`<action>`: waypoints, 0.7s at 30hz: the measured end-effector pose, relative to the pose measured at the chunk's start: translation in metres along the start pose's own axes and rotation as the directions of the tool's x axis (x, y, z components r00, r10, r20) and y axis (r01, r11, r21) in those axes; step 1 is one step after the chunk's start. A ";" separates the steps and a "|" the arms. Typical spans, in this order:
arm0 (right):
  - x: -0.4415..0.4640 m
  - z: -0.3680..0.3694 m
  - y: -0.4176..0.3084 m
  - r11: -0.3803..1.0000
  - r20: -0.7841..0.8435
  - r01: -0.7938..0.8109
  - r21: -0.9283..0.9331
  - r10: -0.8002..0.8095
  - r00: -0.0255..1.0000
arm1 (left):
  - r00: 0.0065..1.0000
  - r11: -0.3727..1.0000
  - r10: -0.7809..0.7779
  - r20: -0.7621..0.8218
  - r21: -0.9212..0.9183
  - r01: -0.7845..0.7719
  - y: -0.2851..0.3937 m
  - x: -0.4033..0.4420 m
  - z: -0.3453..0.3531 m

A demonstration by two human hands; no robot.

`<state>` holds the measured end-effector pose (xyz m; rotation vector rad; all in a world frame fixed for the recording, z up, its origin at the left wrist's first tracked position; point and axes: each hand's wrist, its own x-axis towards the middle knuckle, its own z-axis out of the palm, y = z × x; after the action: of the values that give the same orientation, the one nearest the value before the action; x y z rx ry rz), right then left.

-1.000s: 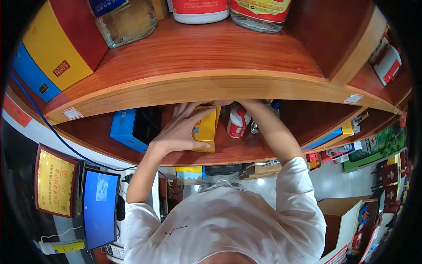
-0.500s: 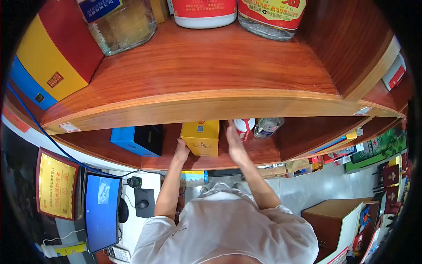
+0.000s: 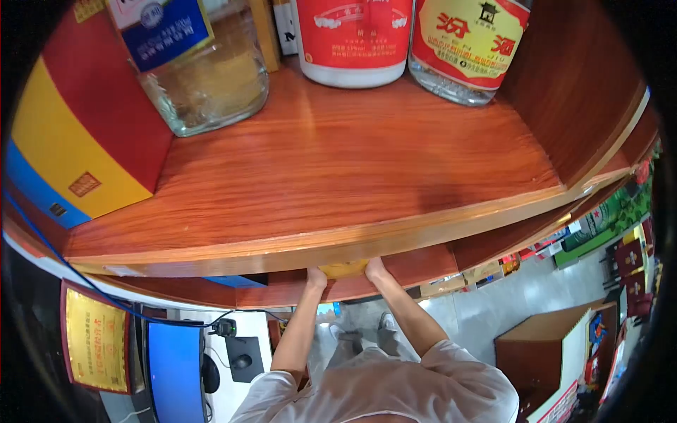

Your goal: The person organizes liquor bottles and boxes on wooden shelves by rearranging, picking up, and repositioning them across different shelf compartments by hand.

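The yellow box [image 3: 344, 270] stands on the lower shelf, mostly hidden by the upper shelf board; only its lower front shows. My left hand [image 3: 316, 278] grips its left side, while my right hand [image 3: 376, 268] is against its right side. The shelf edge hides the fingertips of both hands. Left of my left hand, part of a blue and black box [image 3: 236, 280] shows on the same shelf.
The upper shelf edge [image 3: 338, 250] juts out over my hands. Above stand a clear bottle [image 3: 211, 92], a red-and-white container [image 3: 352, 42], a yellow-labelled bottle [image 3: 465, 49] and a tall box [image 3: 92, 141]. A monitor [image 3: 176, 370] and an open carton [image 3: 539, 352] are below.
My right hand has closed in on the yellow box, so both hands now flank it. The view has shifted closer to the upper shelf, which now covers most of the box.
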<state>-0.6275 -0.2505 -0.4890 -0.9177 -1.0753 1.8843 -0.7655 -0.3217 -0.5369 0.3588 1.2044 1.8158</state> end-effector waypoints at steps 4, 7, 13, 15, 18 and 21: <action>-0.018 0.028 -0.051 0.995 -0.048 -0.033 0.096 0.038 0.998 | 0.995 0.995 -0.090 0.031 0.048 0.088 0.053 -0.024 0.041; -0.015 0.032 -0.050 0.985 0.051 0.141 0.098 -0.147 0.988 | 0.982 0.982 0.125 0.140 0.121 -0.142 0.002 0.021 0.000; -0.003 0.019 -0.038 0.977 0.059 0.211 0.004 -0.211 0.976 | 0.975 0.946 0.105 0.197 0.281 -0.159 0.024 0.026 -0.010; -0.020 0.001 -0.034 0.945 0.117 0.289 -0.151 -0.273 0.955 | 0.955 0.917 0.297 0.001 0.278 -0.285 0.064 -0.039 0.019; -0.103 -0.028 -0.034 0.848 0.054 0.390 -0.358 -0.398 0.916 | 0.974 0.960 0.221 -0.045 0.186 -0.209 0.068 -0.106 -0.017; -0.187 -0.098 0.009 0.930 0.003 0.214 -0.300 -0.223 0.975 | 0.993 0.991 0.083 -0.084 0.115 -0.073 0.025 -0.172 -0.079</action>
<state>-0.4623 -0.3819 -0.4962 -0.9458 -1.4096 1.5453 -0.7348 -0.5091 -0.5150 0.3969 1.3746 1.8523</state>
